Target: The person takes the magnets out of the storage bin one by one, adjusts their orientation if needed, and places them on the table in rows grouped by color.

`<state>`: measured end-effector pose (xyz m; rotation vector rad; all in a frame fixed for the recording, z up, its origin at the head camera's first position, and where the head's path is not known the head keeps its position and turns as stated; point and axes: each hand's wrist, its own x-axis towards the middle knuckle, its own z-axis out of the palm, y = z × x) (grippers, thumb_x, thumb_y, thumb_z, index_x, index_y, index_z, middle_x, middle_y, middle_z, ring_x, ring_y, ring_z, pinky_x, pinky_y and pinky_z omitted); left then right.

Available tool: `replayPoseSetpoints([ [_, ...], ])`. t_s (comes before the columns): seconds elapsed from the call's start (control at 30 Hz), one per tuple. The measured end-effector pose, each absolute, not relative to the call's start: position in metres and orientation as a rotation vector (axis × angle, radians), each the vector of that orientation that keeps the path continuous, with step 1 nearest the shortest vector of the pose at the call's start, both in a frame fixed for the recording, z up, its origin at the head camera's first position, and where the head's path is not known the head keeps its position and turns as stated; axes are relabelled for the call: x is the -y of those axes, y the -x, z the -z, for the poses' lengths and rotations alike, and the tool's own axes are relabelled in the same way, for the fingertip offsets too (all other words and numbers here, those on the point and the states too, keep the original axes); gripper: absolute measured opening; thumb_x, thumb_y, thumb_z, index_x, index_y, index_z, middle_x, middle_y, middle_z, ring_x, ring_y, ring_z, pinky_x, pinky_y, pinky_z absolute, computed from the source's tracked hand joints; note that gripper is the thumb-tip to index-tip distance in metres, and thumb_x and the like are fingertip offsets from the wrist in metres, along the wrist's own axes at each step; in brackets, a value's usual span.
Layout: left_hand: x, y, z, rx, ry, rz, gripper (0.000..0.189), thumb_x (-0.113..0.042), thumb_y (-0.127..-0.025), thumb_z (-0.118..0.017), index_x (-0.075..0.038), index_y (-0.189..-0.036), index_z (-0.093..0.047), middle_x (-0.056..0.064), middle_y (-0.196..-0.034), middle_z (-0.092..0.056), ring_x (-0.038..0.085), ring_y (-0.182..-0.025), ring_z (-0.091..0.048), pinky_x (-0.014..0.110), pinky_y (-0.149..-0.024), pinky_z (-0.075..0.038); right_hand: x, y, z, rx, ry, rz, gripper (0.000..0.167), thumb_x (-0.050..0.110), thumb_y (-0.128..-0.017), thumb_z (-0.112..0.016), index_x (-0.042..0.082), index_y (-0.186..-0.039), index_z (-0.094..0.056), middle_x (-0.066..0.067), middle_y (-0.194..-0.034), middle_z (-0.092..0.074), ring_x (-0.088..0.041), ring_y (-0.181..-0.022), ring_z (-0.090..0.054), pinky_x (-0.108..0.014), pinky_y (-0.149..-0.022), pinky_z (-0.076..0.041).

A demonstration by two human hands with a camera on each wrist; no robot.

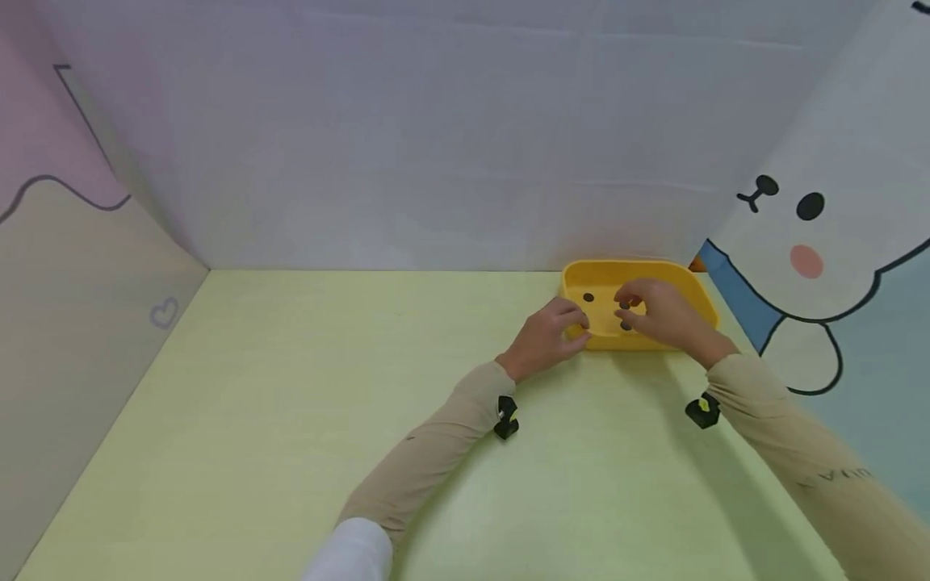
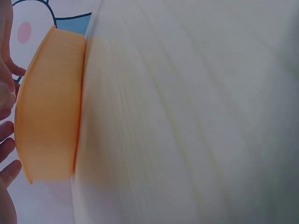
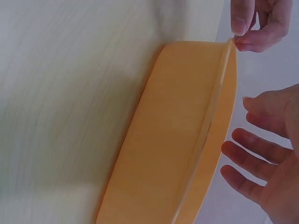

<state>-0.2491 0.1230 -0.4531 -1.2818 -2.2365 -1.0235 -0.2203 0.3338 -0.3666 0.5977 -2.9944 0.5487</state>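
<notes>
A shallow yellow tray (image 1: 696,297) with rounded corners sits at the back right of the table. Its floor shows several small dark round spots (image 1: 588,297). My left hand (image 1: 550,339) is at the tray's front left corner, where thumb and finger pinch the rim, as the right wrist view shows. Over the tray hovers my right hand (image 1: 664,313), its fingers (image 3: 250,158) spread and slightly bent, with nothing visible in them. In the left wrist view the tray's side wall (image 2: 51,107) stands upright between the fingers and the table.
The pale yellow-green table (image 1: 291,403) stretches out to the left and front. A plain whitish wall (image 1: 400,145) rises right behind the tray. To the right stands a panel with a drawn white animal face (image 1: 835,266). Dark wrist devices (image 1: 506,417) sit at both sleeves.
</notes>
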Motion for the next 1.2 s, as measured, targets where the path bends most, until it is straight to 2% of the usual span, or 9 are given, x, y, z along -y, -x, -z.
replayPoseSetpoints([
  [0.23,-0.133,0.254,0.455,2.217,1.325,0.848,0.007,-0.020,-0.088,-0.064,-0.015,-0.086,-0.067,-0.003,-0.090,-0.060,0.014,-0.091,-0.051,0.018,-0.082,-0.041,-0.324,0.237,0.375,3.048,-0.672,-0.536,0.023,0.007,-0.084,-0.069,-0.004,-0.103,-0.064,-0.017,-0.099,-0.064,-0.030,-0.085,-0.057,-0.046,-0.077,-0.048],
  [0.4,-0.134,0.252,0.454,2.235,1.296,0.784,0.007,-0.022,-0.088,-0.064,-0.016,-0.087,-0.066,-0.003,-0.090,-0.058,0.014,-0.090,-0.049,0.022,-0.077,-0.040,-0.321,0.246,0.382,3.051,-0.719,-0.503,0.024,0.002,-0.081,-0.071,-0.004,-0.103,-0.063,-0.016,-0.098,-0.064,-0.029,-0.084,-0.057,-0.045,-0.077,-0.049],
  [0.8,-0.136,0.251,0.453,2.270,1.273,0.806,0.008,-0.024,-0.087,-0.068,-0.016,-0.086,-0.069,-0.004,-0.093,-0.061,0.013,-0.089,-0.049,0.016,-0.079,-0.040,-0.324,0.258,0.394,3.122,-0.700,-0.632,0.025,0.002,-0.083,-0.069,-0.006,-0.105,-0.062,-0.019,-0.099,-0.063,-0.032,-0.087,-0.059,-0.047,-0.077,-0.050],
  [1.0,-0.134,0.251,0.453,2.282,1.253,0.845,0.008,-0.024,-0.085,-0.070,-0.016,-0.086,-0.071,-0.005,-0.093,-0.063,0.011,-0.091,-0.051,0.014,-0.081,-0.041,-0.326,0.265,0.402,3.139,-0.675,-0.689,0.026,0.004,-0.083,-0.070,-0.004,-0.106,-0.061,-0.018,-0.097,-0.062,-0.031,-0.086,-0.059,-0.044,-0.074,-0.051],
  [1.2,-0.133,0.251,0.454,2.247,1.259,0.936,0.006,-0.020,-0.083,-0.072,-0.014,-0.083,-0.073,-0.003,-0.091,-0.063,0.011,-0.090,-0.052,0.015,-0.078,-0.042,-0.325,0.273,0.406,3.194,-0.627,-0.736,0.027,0.003,-0.083,-0.070,-0.005,-0.107,-0.060,-0.019,-0.098,-0.062,-0.029,-0.084,-0.059,-0.043,-0.076,-0.052],
])
